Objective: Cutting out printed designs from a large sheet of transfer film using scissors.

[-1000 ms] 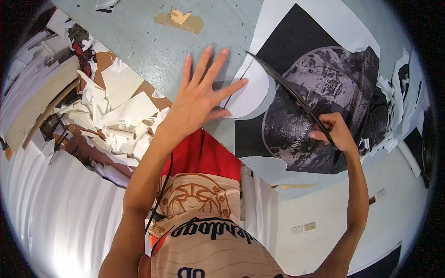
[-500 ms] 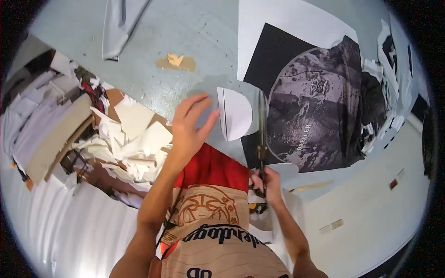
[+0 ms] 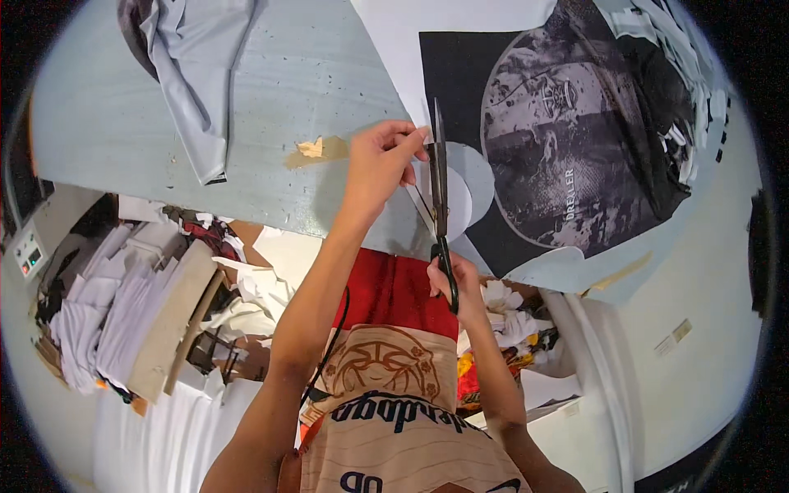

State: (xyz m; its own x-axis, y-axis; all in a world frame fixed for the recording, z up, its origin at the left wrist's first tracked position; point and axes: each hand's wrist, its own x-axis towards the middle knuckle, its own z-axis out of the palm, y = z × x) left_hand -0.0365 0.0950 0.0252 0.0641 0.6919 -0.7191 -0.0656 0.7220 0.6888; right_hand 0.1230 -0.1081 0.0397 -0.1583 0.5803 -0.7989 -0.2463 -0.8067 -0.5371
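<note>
Left of the black printed panel, our right hand wraps the handles of likely weighty, rigid scissors, best held there, while our left hand's nearly closed fingertips seem to pinch the probably light, bendable white half-round piece by its edge.

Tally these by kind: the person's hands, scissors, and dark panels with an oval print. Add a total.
Hands: 2 (left hand, right hand)
Scissors: 1
Dark panel with an oval print: 1
Total: 4
</note>
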